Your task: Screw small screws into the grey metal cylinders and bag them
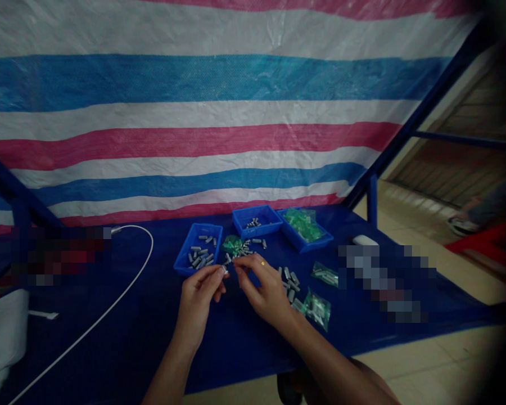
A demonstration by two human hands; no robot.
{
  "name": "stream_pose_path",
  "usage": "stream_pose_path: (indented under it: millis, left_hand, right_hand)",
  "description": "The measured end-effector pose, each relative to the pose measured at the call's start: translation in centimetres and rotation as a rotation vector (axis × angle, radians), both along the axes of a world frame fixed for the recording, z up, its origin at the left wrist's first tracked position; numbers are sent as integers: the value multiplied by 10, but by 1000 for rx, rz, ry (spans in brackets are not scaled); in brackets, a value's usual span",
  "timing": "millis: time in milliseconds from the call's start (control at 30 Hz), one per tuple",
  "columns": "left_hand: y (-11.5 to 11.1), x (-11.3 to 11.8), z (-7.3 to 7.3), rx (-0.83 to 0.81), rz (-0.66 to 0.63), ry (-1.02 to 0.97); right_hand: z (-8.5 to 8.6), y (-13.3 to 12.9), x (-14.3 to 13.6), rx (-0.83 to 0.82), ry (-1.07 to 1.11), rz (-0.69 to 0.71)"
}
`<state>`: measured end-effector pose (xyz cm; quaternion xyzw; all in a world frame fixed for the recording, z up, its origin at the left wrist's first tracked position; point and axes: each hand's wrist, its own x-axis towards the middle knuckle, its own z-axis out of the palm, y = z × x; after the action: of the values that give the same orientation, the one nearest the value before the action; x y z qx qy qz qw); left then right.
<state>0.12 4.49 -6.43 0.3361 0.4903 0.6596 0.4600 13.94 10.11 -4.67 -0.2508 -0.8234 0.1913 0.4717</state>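
My left hand point(200, 292) is closed in a pinch on a small silver metal piece point(225, 270), whose exact kind I cannot make out. Just to its right, my right hand point(263, 284), with a ring on one finger, has its thumb and fingertips drawn close together. Whether something tiny sits between them is hard to see. Behind the fingertips lies a loose pile of small shiny metal parts point(247, 247), beside a green plastic bag point(231, 243). Several grey metal cylinders or blocks point(293, 277) lie right of my right hand, partly hidden by it.
A blue tray point(178, 264) holds metal pieces; another blue tray point(257, 230) has small parts. A third tray point(316, 246) is full of green bags. Filled green packets point(318, 309) lie at right. A white cable point(145, 264) crosses the blue table point(130, 337) at left.
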Motion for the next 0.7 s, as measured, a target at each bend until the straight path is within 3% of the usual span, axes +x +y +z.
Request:
stream_pose_path:
  millis: [300,700]
  left_hand:
    - [2,4,3,3,60,186]
    - [0,7,2,48,173,226]
  right_hand:
    - [-1,1,-1,-230,-37,28]
    - [-6,2,-3,-238,-99,95]
